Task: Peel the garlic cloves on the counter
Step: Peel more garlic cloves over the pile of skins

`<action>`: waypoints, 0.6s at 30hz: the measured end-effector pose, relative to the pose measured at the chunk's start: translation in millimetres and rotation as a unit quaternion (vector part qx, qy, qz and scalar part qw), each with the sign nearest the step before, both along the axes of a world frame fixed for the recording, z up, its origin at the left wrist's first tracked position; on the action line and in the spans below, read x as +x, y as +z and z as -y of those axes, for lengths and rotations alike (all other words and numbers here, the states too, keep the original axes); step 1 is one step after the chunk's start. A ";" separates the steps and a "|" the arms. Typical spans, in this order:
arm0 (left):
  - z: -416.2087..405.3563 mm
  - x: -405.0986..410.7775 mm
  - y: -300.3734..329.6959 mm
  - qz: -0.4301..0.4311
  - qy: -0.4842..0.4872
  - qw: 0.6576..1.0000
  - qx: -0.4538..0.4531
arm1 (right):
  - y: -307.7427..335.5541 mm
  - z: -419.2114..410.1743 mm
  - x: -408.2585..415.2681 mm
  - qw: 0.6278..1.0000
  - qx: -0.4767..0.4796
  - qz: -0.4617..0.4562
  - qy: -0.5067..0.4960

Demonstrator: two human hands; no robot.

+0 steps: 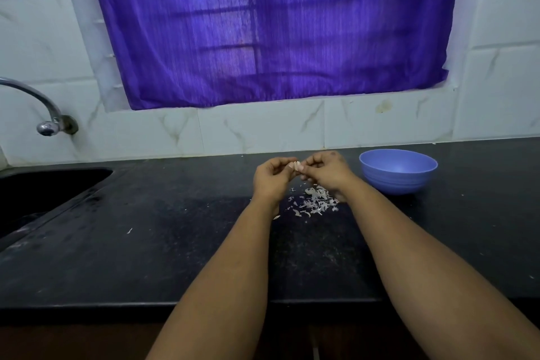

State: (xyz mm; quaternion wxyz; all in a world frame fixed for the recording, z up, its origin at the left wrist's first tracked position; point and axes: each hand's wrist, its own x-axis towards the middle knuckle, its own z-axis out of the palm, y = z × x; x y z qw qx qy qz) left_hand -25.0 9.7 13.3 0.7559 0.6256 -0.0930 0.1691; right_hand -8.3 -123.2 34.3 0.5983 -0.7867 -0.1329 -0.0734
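A small pale garlic clove (296,166) is held in the air between both hands, above the black counter (163,245). My left hand (271,178) pinches it from the left with curled fingers. My right hand (328,171) pinches it from the right, fingertips on its skin. Below the hands lies a pile of whitish garlic peels (315,202) scattered on the counter. A blue bowl (398,170) stands just right of my right hand; its inside is hidden from this angle.
A dark sink (43,193) is set into the counter at the left, with a chrome tap (43,114) on the tiled wall above it. A purple curtain (268,26) covers the window behind. The counter's front edge runs below my forearms.
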 end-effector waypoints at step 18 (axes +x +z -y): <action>1.6 0.9 2.6 0.003 -0.004 0.999 -0.037 | 5.2 -6.5 1.5 0.986 0.109 -0.126 0.002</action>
